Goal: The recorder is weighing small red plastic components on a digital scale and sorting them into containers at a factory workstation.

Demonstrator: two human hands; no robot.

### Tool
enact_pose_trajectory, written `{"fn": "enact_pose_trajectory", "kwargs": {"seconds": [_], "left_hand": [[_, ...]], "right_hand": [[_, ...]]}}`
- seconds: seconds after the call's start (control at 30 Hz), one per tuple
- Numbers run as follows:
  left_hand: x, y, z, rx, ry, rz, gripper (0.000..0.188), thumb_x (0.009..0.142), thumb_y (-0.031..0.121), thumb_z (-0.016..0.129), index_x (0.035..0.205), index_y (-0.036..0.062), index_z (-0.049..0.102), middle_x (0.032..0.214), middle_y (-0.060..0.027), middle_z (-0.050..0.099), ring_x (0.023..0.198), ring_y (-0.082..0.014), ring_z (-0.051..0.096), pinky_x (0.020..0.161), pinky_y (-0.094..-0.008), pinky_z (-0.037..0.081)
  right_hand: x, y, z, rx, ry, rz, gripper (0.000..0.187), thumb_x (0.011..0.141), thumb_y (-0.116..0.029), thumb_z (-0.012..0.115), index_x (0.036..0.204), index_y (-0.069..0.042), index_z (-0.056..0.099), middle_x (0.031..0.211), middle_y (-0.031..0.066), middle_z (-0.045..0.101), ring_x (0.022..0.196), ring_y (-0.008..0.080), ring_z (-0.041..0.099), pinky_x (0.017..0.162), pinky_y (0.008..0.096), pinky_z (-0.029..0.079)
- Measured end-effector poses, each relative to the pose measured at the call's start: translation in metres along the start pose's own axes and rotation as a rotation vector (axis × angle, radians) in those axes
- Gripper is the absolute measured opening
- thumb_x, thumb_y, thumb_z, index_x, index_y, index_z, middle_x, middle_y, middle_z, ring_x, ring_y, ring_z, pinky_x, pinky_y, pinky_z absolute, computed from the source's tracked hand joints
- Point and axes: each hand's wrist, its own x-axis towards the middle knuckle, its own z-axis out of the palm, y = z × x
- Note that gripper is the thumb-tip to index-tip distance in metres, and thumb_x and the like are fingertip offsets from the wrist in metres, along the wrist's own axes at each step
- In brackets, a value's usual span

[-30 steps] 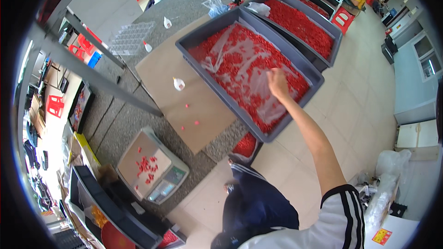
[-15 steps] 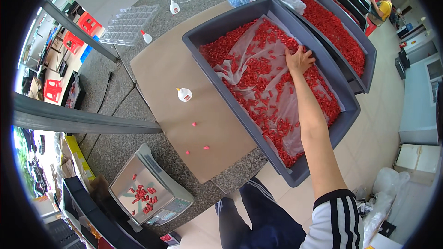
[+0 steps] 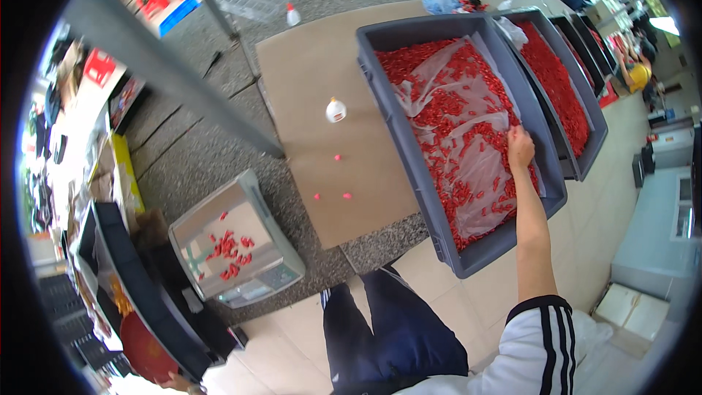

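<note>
My right hand [image 3: 521,148], fingers closed, is at the right side of a grey bin [image 3: 426,201], over small red pieces [image 3: 479,148] and beside a crumpled clear plastic sheet [image 3: 468,208]. What its fingers hold, if anything, is hidden. At the lower left edge my left hand [image 3: 175,383], partly cut off by the picture's rim, grips the edge of a dark red bowl [image 3: 145,347]. A scale [image 3: 272,278] carries a loose heap of red pieces [image 3: 231,252] on its metal plate.
Brown board [image 3: 365,216] on the stone table holds a white glue bottle [image 3: 336,111] and several pink-red bits. A second grey bin [image 3: 585,106] of red pieces stands right of the first. Metal posts [image 3: 175,66] rise at the left, near dark trays [image 3: 139,292].
My right hand has gone from spread fingers to closed at the bin's right side. The view has shifted, bringing my left hand and more of the dark red bowl into sight.
</note>
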Motion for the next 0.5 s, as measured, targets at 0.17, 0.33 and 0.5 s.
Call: {"fn": "enact_pose_trajectory", "kwargs": {"seconds": [0.17, 0.33, 0.5], "left_hand": [[-0.007, -0.044, -0.017, -0.194, -0.036, 0.035, 0.055, 0.073, 0.012, 0.059, 0.123, -0.0012, 0.040, 0.121, -0.0254, 0.043, 0.105, -0.0364, 0.050, 0.090, -0.0445, 0.042], [-0.017, 0.007, -0.032, -0.017, 0.037, -0.022, 0.063, 0.066, 0.005, 0.055, 0.127, 0.0028, 0.037, 0.121, -0.0271, 0.045, 0.109, -0.0431, 0.048, 0.097, -0.0459, 0.039], [-0.015, 0.030, -0.051, -0.079, 0.031, -0.116, 0.063, 0.066, 0.005, 0.053, 0.126, 0.0013, 0.035, 0.127, -0.0255, 0.039, 0.117, -0.0426, 0.041, 0.104, -0.0451, 0.030]], "right_hand": [[0.011, 0.014, -0.013, 1.055, -0.276, 0.498, 0.026, 0.089, -0.033, 0.050, 0.079, -0.010, 0.059, 0.068, 0.0085, 0.060, 0.058, 0.0208, 0.057, 0.050, 0.0343, 0.045], [-0.030, -0.107, -0.137, 2.093, -1.172, 0.680, 0.017, 0.095, -0.024, 0.045, 0.082, -0.013, 0.047, 0.075, 0.0014, 0.044, 0.051, 0.0059, 0.038, 0.039, 0.0177, 0.031], [-0.110, -0.274, -0.215, 2.010, -1.663, 0.411, 0.021, 0.094, -0.031, 0.048, 0.080, -0.017, 0.043, 0.073, -0.0036, 0.039, 0.048, 0.0025, 0.030, 0.034, 0.0146, 0.023]]}}
